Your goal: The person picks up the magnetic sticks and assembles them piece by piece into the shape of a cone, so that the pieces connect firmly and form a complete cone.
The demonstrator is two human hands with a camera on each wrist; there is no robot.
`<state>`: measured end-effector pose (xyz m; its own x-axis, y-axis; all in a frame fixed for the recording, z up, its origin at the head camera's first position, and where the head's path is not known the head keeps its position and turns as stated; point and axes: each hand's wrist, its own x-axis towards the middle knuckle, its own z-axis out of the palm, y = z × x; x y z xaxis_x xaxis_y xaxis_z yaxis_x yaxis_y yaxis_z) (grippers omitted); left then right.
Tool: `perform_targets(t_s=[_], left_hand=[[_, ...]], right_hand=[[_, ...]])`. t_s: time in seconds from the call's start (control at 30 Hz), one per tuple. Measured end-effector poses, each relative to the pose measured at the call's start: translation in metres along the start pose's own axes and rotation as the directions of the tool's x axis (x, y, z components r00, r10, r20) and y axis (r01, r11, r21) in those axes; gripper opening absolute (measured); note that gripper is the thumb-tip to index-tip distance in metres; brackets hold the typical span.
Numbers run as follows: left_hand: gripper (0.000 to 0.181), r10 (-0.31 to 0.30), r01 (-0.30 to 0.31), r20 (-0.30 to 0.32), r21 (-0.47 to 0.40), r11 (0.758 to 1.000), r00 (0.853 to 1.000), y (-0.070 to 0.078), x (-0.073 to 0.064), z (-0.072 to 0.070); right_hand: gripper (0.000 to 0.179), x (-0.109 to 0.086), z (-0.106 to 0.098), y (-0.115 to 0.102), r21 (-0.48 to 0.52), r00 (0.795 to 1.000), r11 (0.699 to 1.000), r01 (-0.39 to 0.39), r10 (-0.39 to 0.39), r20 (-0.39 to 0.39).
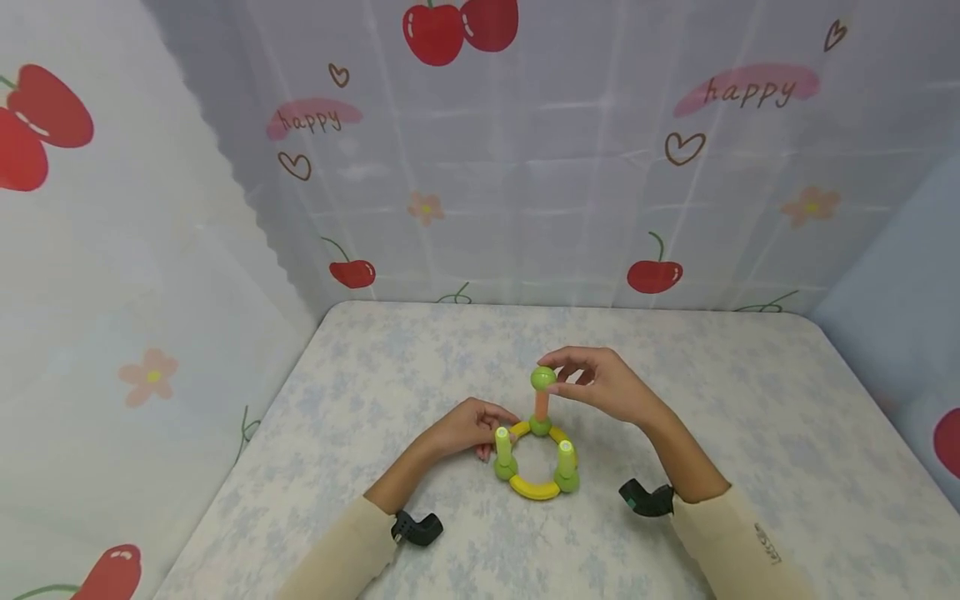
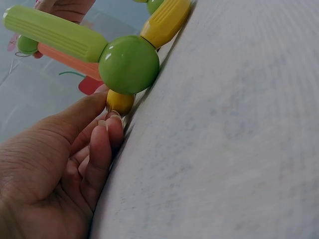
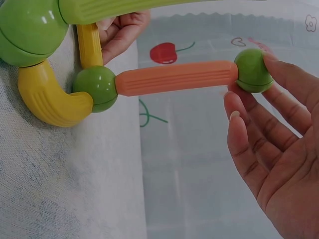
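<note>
On the table, yellow curved rods (image 1: 535, 488) and green balls form a ring. Two light green rods (image 1: 503, 447) stand up from the ring's nearer balls, and an orange rod (image 3: 177, 78) rises from the far ball (image 3: 95, 88). Topping the orange rod is another green ball (image 1: 543, 378), which my right hand (image 1: 606, 385) pinches between thumb and fingers. My left hand (image 1: 467, 428) pinches the yellow rod (image 2: 120, 102) on the ring's left side, low by the tabletop. That rod is partly hidden behind a ball and a light green rod in the head view.
The table (image 1: 420, 350) has a pale blue floral cover. Behind it hangs a curtain (image 1: 517, 167) printed with cherries and hearts, and more printed cloth (image 1: 150, 275) borders the left side. A black wrist device (image 1: 647, 498) sits at each sleeve cuff.
</note>
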<state>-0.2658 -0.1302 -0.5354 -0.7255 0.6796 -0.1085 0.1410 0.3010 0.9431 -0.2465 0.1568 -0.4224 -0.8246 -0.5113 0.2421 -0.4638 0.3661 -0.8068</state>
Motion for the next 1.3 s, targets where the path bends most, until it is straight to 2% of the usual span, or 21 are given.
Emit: perform_targets(t_s=[0.17,0.33,0.43,0.6,0.7,0.8,0.87,0.97,1.07,1.2,1.3], left_hand=[[0.033,-0.006,0.006,-0.007,0.004,1.0,1.0,0.0,0.0,0.0],[0.034,0.003,-0.003,0.013,0.0,1.0,1.0,0.0,-0.001,-0.003],[0.03,0.028,-0.028,0.015,0.004,1.0,0.999,0.002,-0.001,-0.009],[0.028,0.096,-0.096,-0.012,0.011,0.995,0.995,0.013,-0.005,-0.029],[0.034,0.173,-0.173,0.043,-0.008,0.985,0.984,0.023,-0.011,-0.041],[0.048,0.254,-0.248,0.157,-0.054,0.967,0.955,0.033,-0.016,-0.046],[0.051,0.291,-0.283,0.226,-0.065,0.957,0.93,0.038,-0.017,-0.044],[0.041,0.307,-0.306,0.278,-0.049,0.951,0.91,0.044,-0.015,-0.035],[0.029,0.321,-0.324,0.274,-0.033,0.945,0.907,0.046,-0.013,-0.024],[0.021,0.351,-0.35,0.237,-0.051,0.936,0.906,0.044,-0.011,-0.014],[0.02,0.345,-0.344,0.209,-0.043,0.938,0.915,0.043,-0.011,-0.009]], right_hand=[[0.036,0.001,0.001,0.001,0.005,1.0,1.0,-0.007,0.007,0.017],[0.036,0.0,0.002,0.002,0.039,0.999,0.999,-0.017,0.015,0.045],[0.036,-0.001,0.001,0.002,0.036,0.999,0.999,-0.01,0.008,0.047],[0.037,0.001,-0.001,0.0,0.029,0.998,1.0,0.002,-0.004,0.057],[0.037,0.002,-0.002,-0.002,0.027,0.998,1.0,0.006,-0.007,0.065],[0.037,0.002,-0.002,-0.003,0.029,0.998,1.0,-0.005,0.003,0.068],[0.038,0.001,-0.002,-0.003,0.03,0.998,1.0,-0.009,0.007,0.07],[0.038,0.0,-0.002,-0.002,0.029,0.997,1.0,-0.005,0.003,0.071],[0.039,-0.001,-0.001,-0.001,0.031,0.997,1.0,0.003,-0.006,0.074],[0.038,-0.001,0.0,-0.001,0.04,0.996,0.999,0.004,-0.008,0.091],[0.036,-0.001,0.001,-0.002,0.056,0.994,0.998,0.009,-0.016,0.109]])
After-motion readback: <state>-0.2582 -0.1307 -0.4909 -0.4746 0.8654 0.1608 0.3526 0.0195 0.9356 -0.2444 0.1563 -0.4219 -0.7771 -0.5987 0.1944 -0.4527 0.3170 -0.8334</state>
